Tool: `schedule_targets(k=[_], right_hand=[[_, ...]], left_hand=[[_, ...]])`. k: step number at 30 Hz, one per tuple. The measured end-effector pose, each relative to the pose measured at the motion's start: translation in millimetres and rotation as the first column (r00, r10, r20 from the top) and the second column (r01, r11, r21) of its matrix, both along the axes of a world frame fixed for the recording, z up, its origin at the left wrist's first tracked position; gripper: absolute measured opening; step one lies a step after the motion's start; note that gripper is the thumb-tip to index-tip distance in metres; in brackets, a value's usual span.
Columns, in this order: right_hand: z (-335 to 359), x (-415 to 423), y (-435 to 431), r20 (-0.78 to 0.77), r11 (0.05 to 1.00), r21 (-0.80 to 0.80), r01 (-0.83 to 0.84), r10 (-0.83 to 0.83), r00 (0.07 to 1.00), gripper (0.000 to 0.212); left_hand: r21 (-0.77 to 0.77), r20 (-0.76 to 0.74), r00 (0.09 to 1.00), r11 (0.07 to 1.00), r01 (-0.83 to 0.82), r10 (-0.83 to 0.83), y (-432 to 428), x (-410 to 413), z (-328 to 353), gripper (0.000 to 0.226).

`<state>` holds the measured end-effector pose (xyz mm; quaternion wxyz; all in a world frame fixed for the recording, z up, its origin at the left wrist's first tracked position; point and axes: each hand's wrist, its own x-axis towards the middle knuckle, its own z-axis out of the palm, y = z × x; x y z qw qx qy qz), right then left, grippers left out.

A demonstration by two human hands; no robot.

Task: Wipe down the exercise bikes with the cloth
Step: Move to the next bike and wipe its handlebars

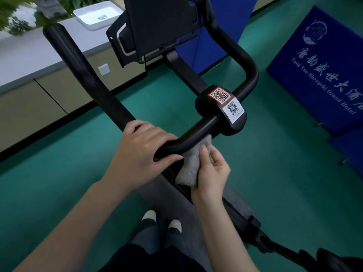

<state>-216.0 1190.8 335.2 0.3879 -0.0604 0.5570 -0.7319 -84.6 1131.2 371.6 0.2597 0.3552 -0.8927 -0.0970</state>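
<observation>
A pale counter runs along the left, with a white tray on it. The left hand grasps the bend of the bike's black handlebar, fingers over the top and thumb below. Just beside it, the grey cloth is pressed against the bar's underside, pinched in the right hand. Further right, a clamp carries two code stickers, and a blue banner stands on the green floor.

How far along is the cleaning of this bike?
Nothing shows as finished; no surface looks visibly wiped. In hand: the right hand holds the grey cloth against the handlebar beside the QR-sticker clamp, while the left hand grips the bar's bend. Probably left: the console and the frame.
</observation>
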Motion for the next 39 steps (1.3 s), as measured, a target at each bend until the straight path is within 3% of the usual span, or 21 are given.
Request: schedule_targets(k=[3,6,17,22,27,35,39], right_hand=[[0.9,-19.8,-15.5,-0.015,0.994,-0.005,0.112,-0.112,0.994,0.015],[0.7,-19.7,-19.9,-0.042,0.992,-0.002,0.125,-0.125,0.991,0.017],[5.1,38.1,22.6,-0.098,0.991,0.072,-0.117,0.124,0.987,0.016],[3.3,47.7,38.7,-0.266,0.956,0.156,-0.25,0.284,0.921,0.018],[-0.9,42.5,47.3,-0.371,0.949,0.223,-0.223,0.294,0.881,0.016],[-6.3,26.6,55.7,-0.542,0.933,0.246,-0.264,0.358,0.76,0.015],[-7.4,10.2,70.0,-0.619,0.905,0.25,-0.344,0.423,0.662,0.016]], left_hand=[[0.012,0.005,1.0,1.0,0.018,-0.018,-0.4,2.6,-0.4,0.039],[0.027,0.01,0.999,0.999,0.041,-0.042,-1.2,5.7,-0.5,0.039],[0.025,0.057,0.987,0.989,0.149,-0.15,-6.8,16.8,3.9,0.036],[-0.02,0.082,0.982,0.985,0.17,-0.168,-9.9,19.0,3.7,0.034],[-0.045,0.072,0.981,0.982,0.186,-0.182,-5.6,29.2,4.5,0.035],[-0.059,0.038,0.999,0.998,0.031,-0.028,32.6,51.6,3.5,0.035],[0.001,0.113,0.986,0.992,-0.125,0.124,69.0,62.0,-3.3,0.036]])
